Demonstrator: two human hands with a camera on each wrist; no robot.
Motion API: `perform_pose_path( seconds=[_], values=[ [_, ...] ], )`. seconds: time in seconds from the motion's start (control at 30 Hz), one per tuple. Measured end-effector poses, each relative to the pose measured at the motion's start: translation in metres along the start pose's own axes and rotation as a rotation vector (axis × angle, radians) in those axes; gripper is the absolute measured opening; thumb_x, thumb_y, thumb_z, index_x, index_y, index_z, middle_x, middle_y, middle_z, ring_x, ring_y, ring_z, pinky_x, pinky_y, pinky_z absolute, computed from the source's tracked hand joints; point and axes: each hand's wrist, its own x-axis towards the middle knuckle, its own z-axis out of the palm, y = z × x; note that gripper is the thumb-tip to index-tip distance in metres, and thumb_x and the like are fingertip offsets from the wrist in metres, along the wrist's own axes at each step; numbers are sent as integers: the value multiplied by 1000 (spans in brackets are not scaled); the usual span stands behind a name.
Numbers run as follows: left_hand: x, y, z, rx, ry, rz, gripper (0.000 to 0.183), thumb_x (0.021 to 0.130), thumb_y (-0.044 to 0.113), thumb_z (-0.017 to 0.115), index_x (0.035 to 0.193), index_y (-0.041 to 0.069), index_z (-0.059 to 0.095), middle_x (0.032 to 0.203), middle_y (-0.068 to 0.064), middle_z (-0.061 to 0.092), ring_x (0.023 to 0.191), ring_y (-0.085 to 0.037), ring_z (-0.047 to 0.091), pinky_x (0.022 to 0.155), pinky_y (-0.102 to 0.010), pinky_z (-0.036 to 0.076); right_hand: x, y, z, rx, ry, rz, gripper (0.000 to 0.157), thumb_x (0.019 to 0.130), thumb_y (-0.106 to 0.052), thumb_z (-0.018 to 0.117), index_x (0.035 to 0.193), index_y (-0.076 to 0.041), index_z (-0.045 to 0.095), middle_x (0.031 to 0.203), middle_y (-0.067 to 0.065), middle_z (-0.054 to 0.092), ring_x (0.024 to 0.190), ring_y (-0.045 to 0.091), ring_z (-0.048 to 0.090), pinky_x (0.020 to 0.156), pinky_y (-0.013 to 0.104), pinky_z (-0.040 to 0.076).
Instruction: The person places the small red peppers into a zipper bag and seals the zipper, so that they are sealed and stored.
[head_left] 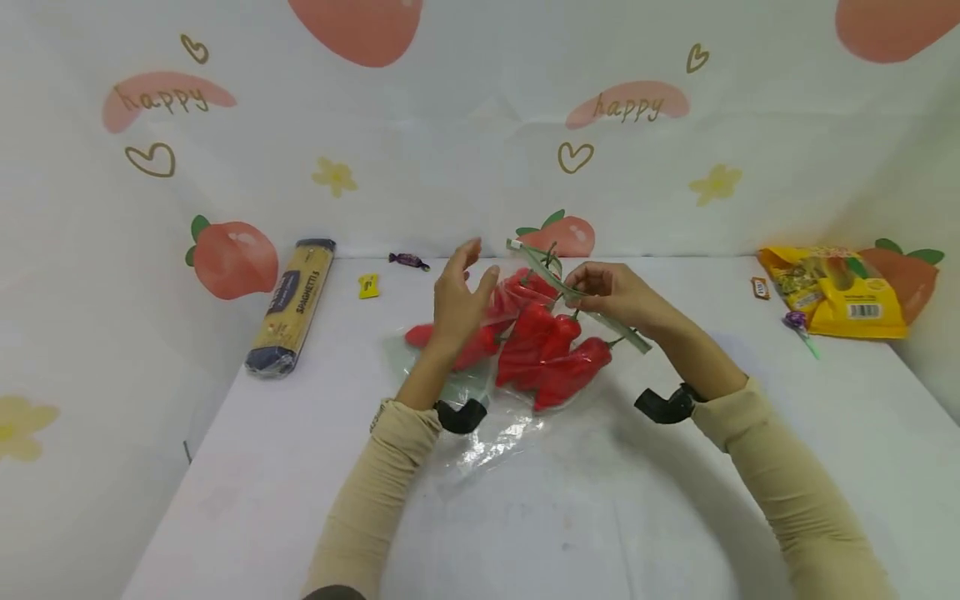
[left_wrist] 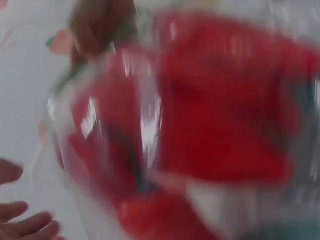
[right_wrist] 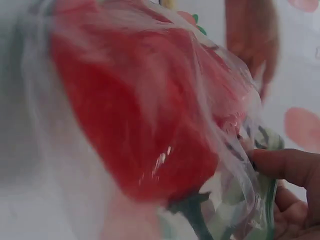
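A clear zip bag with a green-edged top holds several red peppers with green stems. My right hand pinches the bag's green zip strip between thumb and fingers; in the right wrist view the thumb presses on that edge. Beside the bag's far left part, my left hand is raised with its fingers apart, gripping nothing. The left wrist view is blurred, but the left fingers show away from the bag there.
A spaghetti pack lies at the left. Near it are a yellow candy and a purple wrapped candy. On the right are a yellow bag, a small orange-brown packet and a lollipop.
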Motion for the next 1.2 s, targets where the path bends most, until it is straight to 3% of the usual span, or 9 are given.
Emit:
perform_pose_path(
  seconds=[0.1,0.17,0.37,0.43,0.6,0.8,0.97,1.1,1.2],
  values=[
    [23,-8,-13,-64,-225,-86,59,95,26,48,144,4,23,142,-16,39,134,-26,35,110,-42,30,-4,-24,-8,-67,-23,-68,19,86,2,56,105,4,55,90,6,61,84,14,59,75,20,51],
    [34,-10,-17,-141,-286,-89,52,96,24,47,139,0,32,135,-18,46,128,-24,43,109,-38,33,-6,-40,-13,-135,-22,-109,19,85,1,58,104,2,57,93,9,62,86,15,60,75,19,52],
    [41,26,-35,-320,-95,161,19,89,6,56,97,-10,64,80,-2,71,79,-12,67,80,-28,53,-16,-90,-41,-295,51,-224,15,82,2,62,96,2,63,86,4,67,74,11,64,70,14,52],
    [39,47,-43,-372,-58,223,15,88,4,58,94,-8,65,76,6,70,73,-8,67,73,-26,55,-21,-107,-54,-289,87,-239,13,81,1,64,94,2,63,81,-2,65,72,7,62,68,12,51],
    [31,83,-53,-477,-12,313,14,86,1,59,93,-10,64,75,2,71,70,-14,69,68,-27,57,-32,-137,-75,-280,157,-295,12,81,0,65,93,-2,60,80,-5,63,73,8,58,65,9,48],
    [17,78,-50,-498,55,299,17,87,0,58,94,-15,61,74,3,70,69,-13,69,66,-28,57,-30,-134,-68,-420,139,-271,20,85,-10,64,103,-4,62,87,-11,64,80,2,58,70,9,45],
    [11,73,-50,-404,43,340,22,88,7,58,96,-14,63,78,4,71,73,-14,70,68,-30,57,-31,-128,-62,-506,175,-241,22,85,-15,64,106,-7,67,84,-14,66,75,-2,58,63,10,42],
    [5,75,-50,-367,43,360,20,89,8,58,94,-10,65,80,1,72,74,-13,70,67,-28,57,-31,-135,-43,-521,251,-362,24,82,-9,67,106,-6,67,88,-3,64,79,0,55,70,15,44],
    [-1,81,-45,-343,33,401,19,89,6,58,93,-11,65,81,-8,72,74,-13,69,67,-29,57,-27,-147,-17,-490,291,-532,27,80,-9,70,107,-5,66,94,7,62,89,7,55,82,25,45]
  ],
)
